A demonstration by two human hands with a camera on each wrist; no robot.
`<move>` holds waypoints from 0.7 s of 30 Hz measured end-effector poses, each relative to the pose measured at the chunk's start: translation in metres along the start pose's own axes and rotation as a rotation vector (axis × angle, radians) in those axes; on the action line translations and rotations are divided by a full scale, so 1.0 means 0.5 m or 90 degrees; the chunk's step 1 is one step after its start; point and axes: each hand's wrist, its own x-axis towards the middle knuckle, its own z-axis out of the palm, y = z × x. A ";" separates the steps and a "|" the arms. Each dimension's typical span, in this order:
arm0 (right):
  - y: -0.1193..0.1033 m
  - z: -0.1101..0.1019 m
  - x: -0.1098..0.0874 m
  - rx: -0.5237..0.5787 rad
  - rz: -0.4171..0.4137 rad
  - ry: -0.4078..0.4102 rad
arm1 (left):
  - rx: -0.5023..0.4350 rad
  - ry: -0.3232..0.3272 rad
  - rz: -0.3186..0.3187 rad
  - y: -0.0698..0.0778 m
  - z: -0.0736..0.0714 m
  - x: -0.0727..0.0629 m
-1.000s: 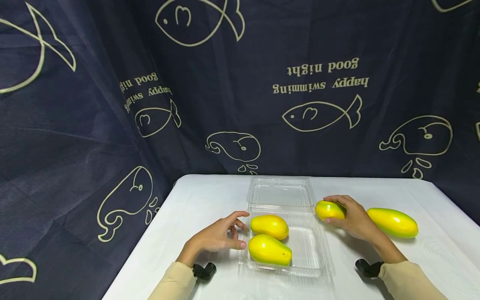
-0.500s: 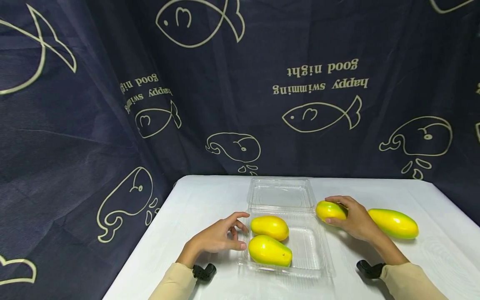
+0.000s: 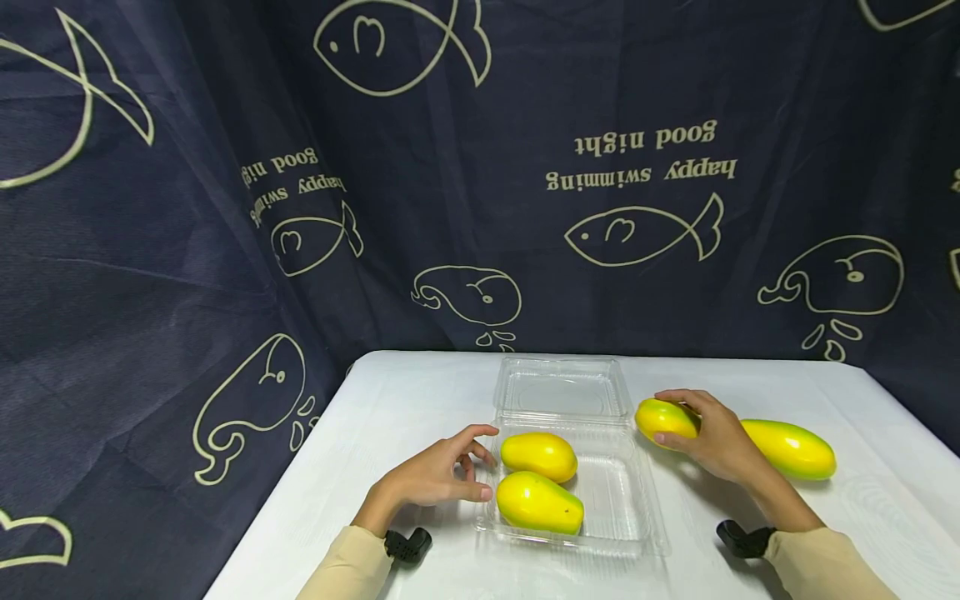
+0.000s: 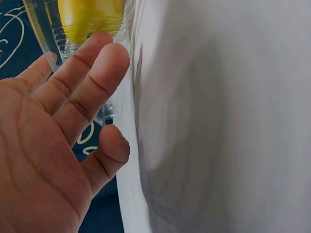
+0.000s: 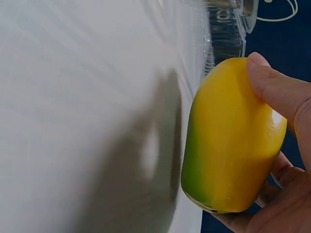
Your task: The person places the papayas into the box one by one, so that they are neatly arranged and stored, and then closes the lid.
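My right hand point(image 3: 716, 435) grips a yellow-green papaya point(image 3: 664, 421) just right of the clear plastic container point(image 3: 618, 500). In the right wrist view the thumb lies on one side of this papaya point(image 5: 231, 141) and the other fingers reach behind it. Two more papayas lie inside the container's left half, a rear one point(image 3: 542, 455) and a front one point(image 3: 538, 502). Beside the container's left wall is my left hand point(image 3: 431, 473), holding nothing, its fingers loosely bent. The left wrist view shows its palm and fingers point(image 4: 77, 92) in front of the container.
Another papaya point(image 3: 791, 448) lies on the white table point(image 3: 405, 387) behind my right wrist. The container's lid point(image 3: 562, 387) is folded back, away from me. A dark blue curtain point(image 3: 465, 217) with fish drawings hangs behind the table and along its left.
My right hand has shifted slightly to the right with the papaya in its grip, and the papaya's near end has turned a little. The left hand stays in place.
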 end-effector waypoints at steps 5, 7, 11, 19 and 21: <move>-0.008 -0.003 0.002 0.001 -0.010 0.011 | 0.002 -0.001 -0.004 0.000 -0.004 -0.004; -0.010 -0.006 0.004 0.000 -0.017 0.014 | 0.003 -0.001 -0.005 -0.001 -0.005 -0.005; -0.013 -0.012 0.008 -0.008 -0.026 0.026 | 0.005 -0.001 -0.004 -0.002 -0.004 -0.004; -0.026 -0.022 0.010 -0.016 -0.034 0.048 | 0.004 -0.002 -0.003 -0.002 -0.001 -0.001; -0.030 -0.024 0.010 -0.015 -0.040 0.054 | 0.003 -0.002 -0.003 -0.002 0.000 0.000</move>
